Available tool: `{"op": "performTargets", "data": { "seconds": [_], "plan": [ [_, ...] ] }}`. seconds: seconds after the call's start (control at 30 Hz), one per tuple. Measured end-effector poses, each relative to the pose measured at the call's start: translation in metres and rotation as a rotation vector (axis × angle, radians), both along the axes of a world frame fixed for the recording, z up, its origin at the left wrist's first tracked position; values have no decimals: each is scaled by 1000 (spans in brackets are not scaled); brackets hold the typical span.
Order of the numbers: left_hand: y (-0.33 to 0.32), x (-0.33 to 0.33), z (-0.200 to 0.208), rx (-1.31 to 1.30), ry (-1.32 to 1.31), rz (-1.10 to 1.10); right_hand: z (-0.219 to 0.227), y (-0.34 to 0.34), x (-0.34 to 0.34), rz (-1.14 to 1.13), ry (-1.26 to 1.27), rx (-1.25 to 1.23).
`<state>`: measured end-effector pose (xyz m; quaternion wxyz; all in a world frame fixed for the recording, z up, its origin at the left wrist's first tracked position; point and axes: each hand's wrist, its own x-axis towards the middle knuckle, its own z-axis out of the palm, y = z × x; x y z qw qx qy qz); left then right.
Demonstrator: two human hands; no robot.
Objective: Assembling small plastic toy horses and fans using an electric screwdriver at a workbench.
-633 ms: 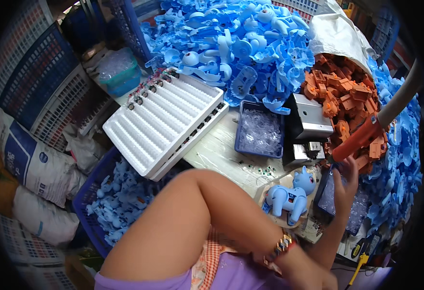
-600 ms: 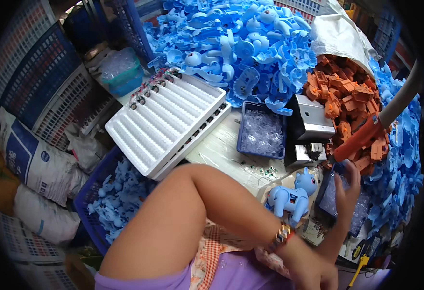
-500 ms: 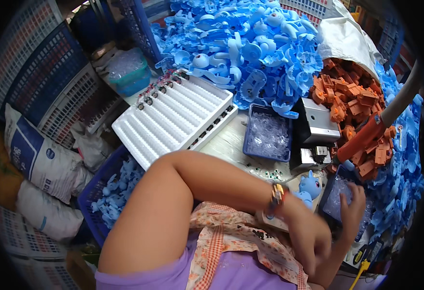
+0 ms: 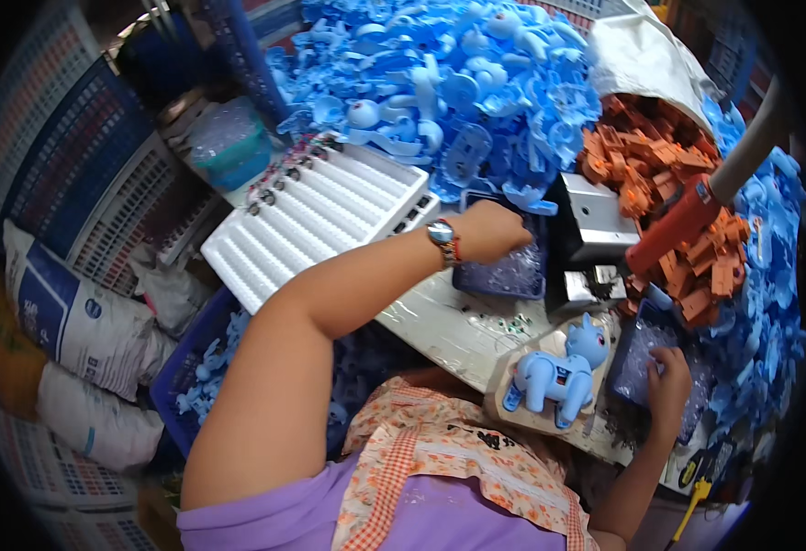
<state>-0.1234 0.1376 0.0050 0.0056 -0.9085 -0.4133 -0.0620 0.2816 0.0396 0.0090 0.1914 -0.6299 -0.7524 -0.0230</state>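
Observation:
My left hand (image 4: 495, 231) reaches into a dark blue tray (image 4: 539, 285) of small clear pieces. Its fingers are curled downward, and whatever lies between them is hidden. Over a second dark tray (image 4: 625, 378), also filled with small clear pieces, my right hand (image 4: 669, 381) holds its fingertips pinched together; anything in them is too small to make out. Between the two trays, a light blue toy pony (image 4: 559, 375) lies on its side in a pale wooden fixture (image 4: 504, 409), with an opening in its body. Neither hand touches the pony.
A large heap of blue plastic parts (image 4: 458, 101) fills the back. Orange plastic parts (image 4: 651, 156) spill from a white sack (image 4: 651, 60). A red-handled tool (image 4: 674, 225) hangs at right beside a metal block (image 4: 596, 216). A white ridged tray (image 4: 316, 216) stands left.
My left hand has swung from in front of my body up and away into the dark blue tray, uncovering the pony. My right hand's fingers have closed over the right tray.

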Motion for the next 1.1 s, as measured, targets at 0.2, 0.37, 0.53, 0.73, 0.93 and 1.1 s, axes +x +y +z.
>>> {"op": "performTargets", "data": {
  "seconds": [0.2,0.37,0.53,0.73,0.93,1.1],
  "plan": [
    [-3,-11,-6,31,-222,3,-1,0,4,-27,158,1],
    [-11,-19,-3,36,-396,64,4,-2,6,83,321,153],
    [-17,-17,-5,-46,-603,200,-8,-12,16,-102,1137,-6],
    [-24,-21,-12,-89,-641,249,-17,-17,17,21,1735,-199],
    [-32,-9,-2,42,-449,173,-15,-24,7,42,1803,-312],
    [-29,4,-7,88,-267,169,-12,-34,-8,139,1833,-399]
  ]
}}
